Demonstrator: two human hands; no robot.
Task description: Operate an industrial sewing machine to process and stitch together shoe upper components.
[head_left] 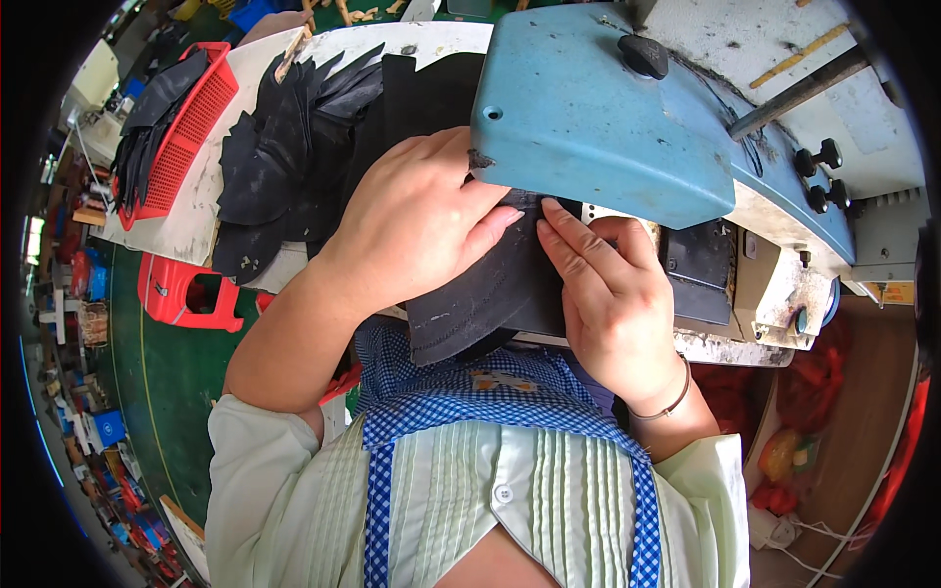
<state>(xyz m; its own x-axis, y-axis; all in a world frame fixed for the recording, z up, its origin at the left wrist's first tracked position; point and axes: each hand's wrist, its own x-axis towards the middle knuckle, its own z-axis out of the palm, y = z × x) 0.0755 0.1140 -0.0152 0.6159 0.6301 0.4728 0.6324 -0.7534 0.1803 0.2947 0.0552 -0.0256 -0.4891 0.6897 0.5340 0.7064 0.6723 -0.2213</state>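
Left hand: palm down, fingers spread flat on the black piece, pressing it to the machine bed; not clenched, fingertips reaching under the blue head.

Right hand: also flat on the black piece, index and middle fingers stretched forward beside the left fingertips, just at the lower edge of the blue head. Thin bracelet at the wrist. Neither hand closes around anything; both press from above.

Black piece: dark, curved panel with a stitched edge, lying on the machine bed between the two hands; its front end goes under the blue head, its rounded end hangs over the near edge of the table toward the person.

Blue head: blue machine housing, chipped paint, black knob on top, set above the work. Black plate sits to the right of the right hand.

Pile: loose black cut pieces heaped on the white table, left of the left hand, touching its wrist area.

Red basket: at the far left table edge, more black pieces lying in it.

Red stool: on the green floor, below the table's left end.

Person: pale green pleated shirt, blue checked apron.
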